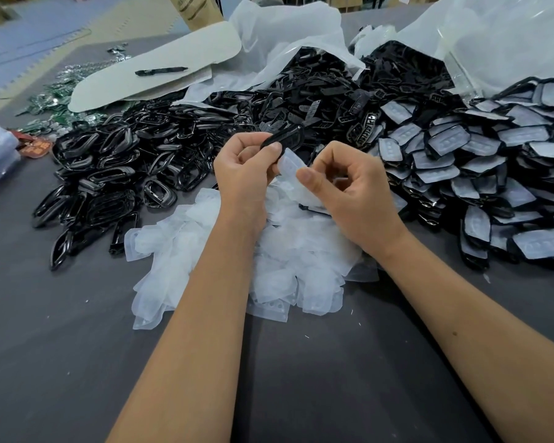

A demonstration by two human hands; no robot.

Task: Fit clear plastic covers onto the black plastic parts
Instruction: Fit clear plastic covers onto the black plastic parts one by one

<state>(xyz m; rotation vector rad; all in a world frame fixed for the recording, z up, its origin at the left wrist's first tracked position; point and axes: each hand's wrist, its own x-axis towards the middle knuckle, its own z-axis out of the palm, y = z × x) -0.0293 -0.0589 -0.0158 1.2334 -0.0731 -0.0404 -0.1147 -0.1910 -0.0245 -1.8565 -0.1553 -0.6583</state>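
Head view, looking down over two bare forearms onto a dark grey worktop (61, 330). Left hand (245, 166) closed around a black part (285, 138), thumb and fingertips pinching its near end, part raised above the piles and tilted up to the right. Right hand (349, 190) curled, thumb and forefinger pinching a clear cover (289, 163) held just beneath the black part, touching or nearly touching it (cannot tell which). Directly under both hands, a loose heap of clear covers (237, 266) spread on the worktop. To the left, a pile of glossy black frames (109, 174); behind the hands, a bigger mound of black parts (317, 87) spilling from an opened white plastic bag (285, 27). On the right, a stack of finished pieces (477, 161), black rims with pale covers already seated, reaching to a second clear bag (509, 36) at the far right. Far left, green circuit boards (58, 97) partly under a grey sheet (160, 62) with a black pen (160, 71) lying on it. A brown cardboard tube (192, 8) at the top edge, printed with dark lettering too blurred to read. A red tag (34, 145) near the left edge, its pale markings also unreadable. No brand legible anywhere.
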